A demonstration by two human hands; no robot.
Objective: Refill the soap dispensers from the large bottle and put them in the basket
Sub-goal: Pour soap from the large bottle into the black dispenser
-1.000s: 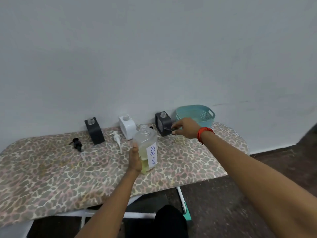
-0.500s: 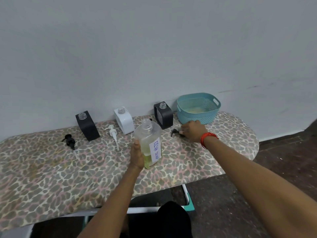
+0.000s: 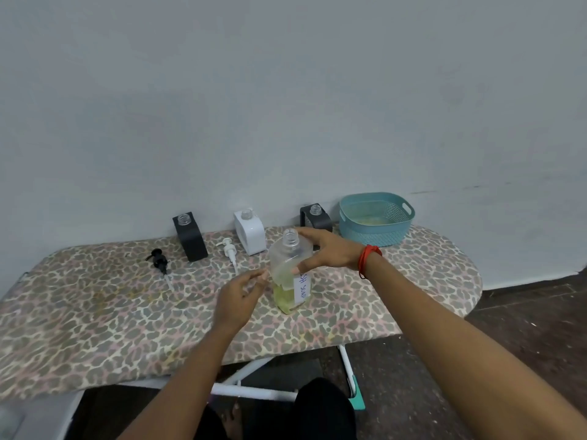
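Note:
The large clear bottle (image 3: 286, 296) stands uncapped on the leopard-print board, holding a little yellow soap and a "DISH SOAP" label. My right hand (image 3: 327, 254) grips its shoulder from the right, thumb on the front. My left hand (image 3: 238, 296) hovers just left of the bottle with relaxed fingers, not touching it. Three open dispensers stand along the wall: a black one (image 3: 190, 239), a white one (image 3: 251, 233) and another black one (image 3: 317, 217), partly behind my right hand. The teal basket (image 3: 374, 233) sits at the far right.
A black pump head (image 3: 158, 260) and a white pump head (image 3: 228, 247) lie on the board (image 3: 95, 312) in front of the left two dispensers. The wall rises right behind the row. The board's front edge drops to a white frame and dark floor.
My left hand has let go of the large bottle and drawn back a little. My right hand has left the spot by the right black dispenser and taken hold of the bottle.

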